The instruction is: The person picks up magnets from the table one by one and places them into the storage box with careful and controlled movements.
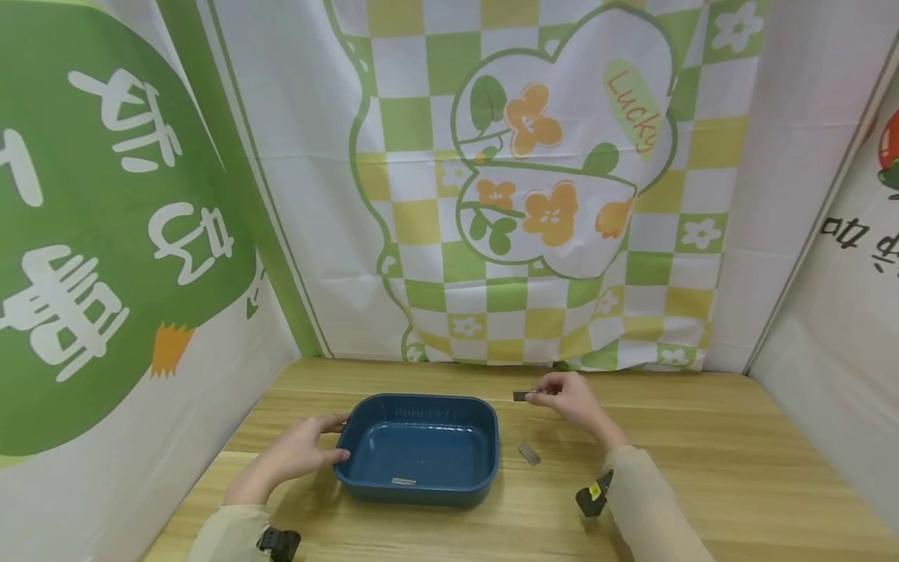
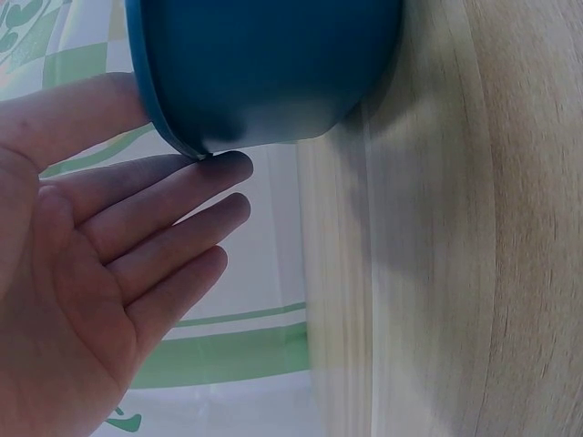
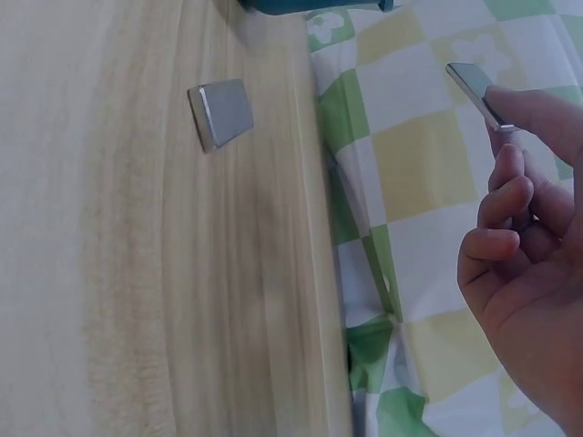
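Observation:
My left hand [image 1: 298, 450] holds the left side of a blue rectangular dish [image 1: 495, 460], thumb at the rim. The left wrist view shows the thumb [image 2: 82, 114] reaching over the rim and the other fingers extended, some touching the outer wall. Beyond the dish's right side, my right hand [image 1: 572, 398] pinches a small flat metal block [image 3: 474, 89] between thumb and fingertips, its free end pointing left. A second metal block [image 1: 529, 453] lies on the table between the dish and my right forearm. One thin metal piece [image 1: 403, 481] is inside the dish, against its near wall.
The wooden tabletop [image 1: 702, 453] ends at a printed cloth [image 1: 548, 312] hanging behind it. Cloth walls [image 1: 232, 375] also stand at left and right. A black wrist camera [image 1: 279, 542] is on the left sleeve, another [image 1: 593, 496] on the right.

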{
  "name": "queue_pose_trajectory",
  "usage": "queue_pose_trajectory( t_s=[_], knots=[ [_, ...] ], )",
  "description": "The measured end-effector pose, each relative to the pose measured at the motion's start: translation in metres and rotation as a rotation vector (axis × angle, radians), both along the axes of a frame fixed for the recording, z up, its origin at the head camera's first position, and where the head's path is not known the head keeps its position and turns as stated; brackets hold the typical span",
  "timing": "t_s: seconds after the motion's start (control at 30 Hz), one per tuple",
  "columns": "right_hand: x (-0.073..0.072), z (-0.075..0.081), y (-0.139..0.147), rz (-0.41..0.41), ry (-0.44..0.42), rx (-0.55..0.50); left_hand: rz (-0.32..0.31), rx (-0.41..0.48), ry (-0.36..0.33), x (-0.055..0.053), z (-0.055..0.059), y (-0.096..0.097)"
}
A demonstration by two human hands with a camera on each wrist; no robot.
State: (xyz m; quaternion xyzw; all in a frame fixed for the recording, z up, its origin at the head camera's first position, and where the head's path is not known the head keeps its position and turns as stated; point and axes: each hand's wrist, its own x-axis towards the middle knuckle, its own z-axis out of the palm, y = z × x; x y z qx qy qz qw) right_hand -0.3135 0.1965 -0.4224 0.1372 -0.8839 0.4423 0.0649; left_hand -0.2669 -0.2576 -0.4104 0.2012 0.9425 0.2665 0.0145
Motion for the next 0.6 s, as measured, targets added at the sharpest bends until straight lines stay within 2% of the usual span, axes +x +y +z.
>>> queue_pose_trajectory(
  t_s=[0.6],
  knots=[
    [-0.005,0.009,-0.02,0.092,0.014,0.06,-0.006,0.003,0.02,0.0,0.0,0.0]
  ],
)
